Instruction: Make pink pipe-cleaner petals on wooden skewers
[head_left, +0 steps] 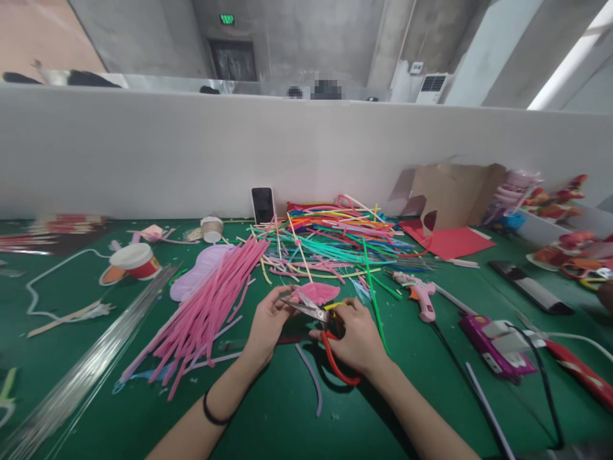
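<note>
Pinched in my left hand [272,318] is a pink fuzzy fan-shaped piece [322,293], its fingertips at the piece's left end. A pale thin stick rises behind that piece, with a small pink knot on it. My right hand [357,335] grips scissors [335,365] with red-orange and yellow handles. The blades are parted and point left, just below the pink piece and close to my left fingertips. Whether they touch the piece I cannot tell. A loose lilac pipe cleaner [310,381] lies on the green table [268,421] below my hands.
Pink pipe cleaners [211,300] lie bundled at left, beside clear thin rods [90,364] and a paper cup [136,260]. Behind are a multicoloured pipe-cleaner pile [330,236] and a phone [263,204]. At right are a pink glue gun [420,295] and a purple power strip [493,351] with cables.
</note>
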`<state>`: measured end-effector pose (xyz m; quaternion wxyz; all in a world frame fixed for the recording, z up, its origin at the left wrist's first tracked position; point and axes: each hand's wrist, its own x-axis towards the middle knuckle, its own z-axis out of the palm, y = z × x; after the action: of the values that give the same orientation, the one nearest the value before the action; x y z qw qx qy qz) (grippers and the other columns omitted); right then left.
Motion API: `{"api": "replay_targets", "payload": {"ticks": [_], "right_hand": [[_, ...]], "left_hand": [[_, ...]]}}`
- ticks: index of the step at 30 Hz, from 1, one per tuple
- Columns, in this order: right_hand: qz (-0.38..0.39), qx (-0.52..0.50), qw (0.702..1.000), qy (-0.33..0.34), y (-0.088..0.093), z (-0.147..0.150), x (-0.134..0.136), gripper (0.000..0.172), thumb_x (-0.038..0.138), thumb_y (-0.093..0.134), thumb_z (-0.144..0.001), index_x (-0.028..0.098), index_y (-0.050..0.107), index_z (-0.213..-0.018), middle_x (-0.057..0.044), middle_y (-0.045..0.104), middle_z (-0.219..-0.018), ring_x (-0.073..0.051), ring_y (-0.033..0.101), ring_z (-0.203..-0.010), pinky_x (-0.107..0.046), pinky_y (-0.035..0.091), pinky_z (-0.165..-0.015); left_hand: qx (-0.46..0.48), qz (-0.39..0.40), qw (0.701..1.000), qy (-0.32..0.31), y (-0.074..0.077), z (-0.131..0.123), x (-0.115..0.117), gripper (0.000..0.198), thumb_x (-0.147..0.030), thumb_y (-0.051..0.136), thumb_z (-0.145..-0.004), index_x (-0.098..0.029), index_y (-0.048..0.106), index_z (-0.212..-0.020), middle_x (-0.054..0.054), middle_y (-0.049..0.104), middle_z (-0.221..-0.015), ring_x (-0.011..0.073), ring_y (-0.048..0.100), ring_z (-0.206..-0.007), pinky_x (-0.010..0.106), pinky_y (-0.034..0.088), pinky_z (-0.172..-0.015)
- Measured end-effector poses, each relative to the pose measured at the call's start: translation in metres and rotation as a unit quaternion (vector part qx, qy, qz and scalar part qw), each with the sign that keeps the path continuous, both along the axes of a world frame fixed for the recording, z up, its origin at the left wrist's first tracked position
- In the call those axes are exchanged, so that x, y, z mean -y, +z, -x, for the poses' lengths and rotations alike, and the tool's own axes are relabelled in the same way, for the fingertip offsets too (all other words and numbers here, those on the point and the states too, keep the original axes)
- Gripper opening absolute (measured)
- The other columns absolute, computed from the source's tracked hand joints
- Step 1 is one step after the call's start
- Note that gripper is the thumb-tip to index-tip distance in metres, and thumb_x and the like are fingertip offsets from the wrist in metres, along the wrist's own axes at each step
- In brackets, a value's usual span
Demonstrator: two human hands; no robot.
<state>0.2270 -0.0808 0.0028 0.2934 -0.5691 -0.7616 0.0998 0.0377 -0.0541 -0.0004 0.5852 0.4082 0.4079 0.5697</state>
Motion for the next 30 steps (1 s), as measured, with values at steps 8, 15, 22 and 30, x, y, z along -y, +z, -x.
{"api": "replay_targets", "payload": {"ticks": [8,15,22,30], "right_hand": [[-0.040,0.038,0.998,-0.019,-0.006,-0.003,-0.003,0.039,0.053,0.068,-0.075,0.020,0.067,-0.096,-0.008,0.071,-0.087,-0.031,0.052,-0.106,-0.040,0.039,-0.086],[-0.019,0.019,1.000,-0.002,-0.006,0.002,-0.001,0.041,0.054,0.069,-0.074,0.020,0.067,-0.096,-0.007,0.070,-0.086,-0.030,0.053,-0.103,-0.038,0.041,-0.084],[-0.003,-0.002,1.000,-0.002,0.000,0.006,0.002,0.041,0.056,0.068,-0.074,0.020,0.066,-0.094,-0.008,0.069,-0.084,-0.030,0.054,-0.100,-0.036,0.042,-0.081],[0.012,0.010,1.000,0.017,0.004,0.007,0.006,0.038,0.057,0.068,-0.073,0.021,0.065,-0.085,-0.007,0.068,-0.079,-0.028,0.055,-0.096,-0.034,0.042,-0.077]], "left_hand": [[0.002,0.008,1.000,-0.013,-0.002,0.000,0.000,0.036,-0.027,0.074,-0.072,-0.015,0.063,-0.104,0.005,0.074,-0.084,0.0167,0.070,-0.080,0.028,0.055,-0.080],[0.004,0.011,1.000,0.005,-0.003,0.000,-0.001,0.035,-0.029,0.077,-0.069,-0.015,0.064,-0.099,0.004,0.074,-0.084,0.0162,0.069,-0.076,0.029,0.056,-0.078],[0.046,0.024,0.998,0.019,0.003,-0.002,0.001,0.034,-0.030,0.079,-0.067,-0.015,0.066,-0.094,0.002,0.071,-0.079,0.0140,0.068,-0.071,0.025,0.056,-0.073],[0.093,0.072,0.993,-0.011,0.021,0.002,0.002,0.038,-0.043,0.070,-0.077,-0.015,0.064,-0.103,0.001,0.067,-0.075,0.0140,0.065,-0.064,0.027,0.056,-0.065]]}}
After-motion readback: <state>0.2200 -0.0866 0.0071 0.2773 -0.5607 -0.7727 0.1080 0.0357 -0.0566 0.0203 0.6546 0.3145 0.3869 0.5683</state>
